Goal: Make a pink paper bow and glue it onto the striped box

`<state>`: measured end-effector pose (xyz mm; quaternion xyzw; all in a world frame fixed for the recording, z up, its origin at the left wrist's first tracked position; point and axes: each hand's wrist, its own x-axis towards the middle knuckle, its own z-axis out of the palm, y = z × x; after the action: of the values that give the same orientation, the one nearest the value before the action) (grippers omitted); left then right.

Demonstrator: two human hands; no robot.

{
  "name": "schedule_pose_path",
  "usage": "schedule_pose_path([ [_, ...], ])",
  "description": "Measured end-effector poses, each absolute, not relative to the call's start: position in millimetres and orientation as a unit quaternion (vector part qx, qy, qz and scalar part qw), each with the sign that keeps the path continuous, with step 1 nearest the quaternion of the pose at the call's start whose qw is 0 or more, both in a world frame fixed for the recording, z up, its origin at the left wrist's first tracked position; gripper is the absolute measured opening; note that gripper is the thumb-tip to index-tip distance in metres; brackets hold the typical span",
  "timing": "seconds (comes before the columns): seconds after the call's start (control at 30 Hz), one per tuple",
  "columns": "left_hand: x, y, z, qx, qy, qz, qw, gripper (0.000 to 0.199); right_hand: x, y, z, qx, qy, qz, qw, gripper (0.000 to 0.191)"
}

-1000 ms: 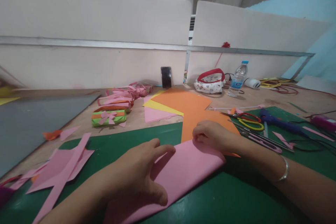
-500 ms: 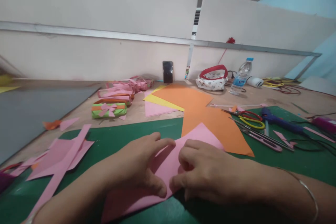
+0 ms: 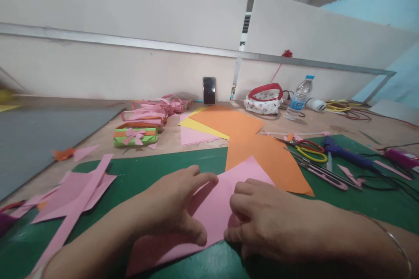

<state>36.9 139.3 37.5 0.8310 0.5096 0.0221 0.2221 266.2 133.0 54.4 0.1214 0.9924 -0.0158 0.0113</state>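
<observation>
A folded pink sheet of paper (image 3: pixel 216 209) lies at a slant on the green cutting mat (image 3: pixel 183 161). My left hand (image 3: pixel 173 202) rests on it, thumb and fingers spread apart. Curled fingers of my right hand (image 3: pixel 268 218) press on the sheet farther right, the thumb at its near edge; their tips are partly hidden. Beneath the pink sheet's far corner is orange paper (image 3: pixel 275 161). To the left, a long pink strip (image 3: pixel 77 211) crosses smaller pink pieces (image 3: pixel 62 198).
Right of the orange paper lie scissors (image 3: pixel 310 152), a pink-handled cutter (image 3: pixel 330 178) and a blue glue gun (image 3: pixel 347 152) with its cable. Behind stand small wrapped paper boxes (image 3: pixel 135 137), a phone (image 3: pixel 209 90), a pouch (image 3: pixel 263 102) and a water bottle (image 3: pixel 298 100).
My right hand has slid right along the near edge of the pink paper, widening the gap to my left hand. The left hand stays put.
</observation>
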Motion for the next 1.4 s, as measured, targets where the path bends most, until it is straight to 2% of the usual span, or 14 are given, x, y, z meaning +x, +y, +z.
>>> schedule_pose_path([
  [0.37,44.0,138.2,47.3,0.803,0.542,-0.002,0.248,0.085,319.3,130.5,47.6,0.27,0.962,-0.041,0.026,0.018],
  [0.73,47.4,136.7,56.2,0.789,0.555,-0.031,0.263,0.083,365.7,131.0,41.9,0.341,0.937,-0.056,0.039,0.025],
  [0.87,46.6,137.7,56.8,0.795,0.547,-0.025,0.26,0.083,360.6,128.3,48.2,0.346,0.937,-0.023,0.035,0.019],
  [1.0,44.7,137.4,52.9,0.809,0.535,-0.021,0.244,0.082,322.8,126.5,59.4,0.268,0.963,-0.008,0.021,0.021],
  [1.07,42.9,137.1,48.6,0.818,0.526,-0.004,0.231,0.082,298.7,129.4,63.1,0.19,0.98,-0.024,0.052,0.027],
  [1.2,40.1,138.1,40.8,0.829,0.517,0.009,0.212,0.082,265.6,141.9,60.2,0.073,0.993,-0.032,0.084,0.024],
  [1.4,38.3,140.9,38.3,0.84,0.504,0.005,0.202,0.085,264.5,154.2,42.2,0.052,0.994,-0.076,0.056,0.03],
])
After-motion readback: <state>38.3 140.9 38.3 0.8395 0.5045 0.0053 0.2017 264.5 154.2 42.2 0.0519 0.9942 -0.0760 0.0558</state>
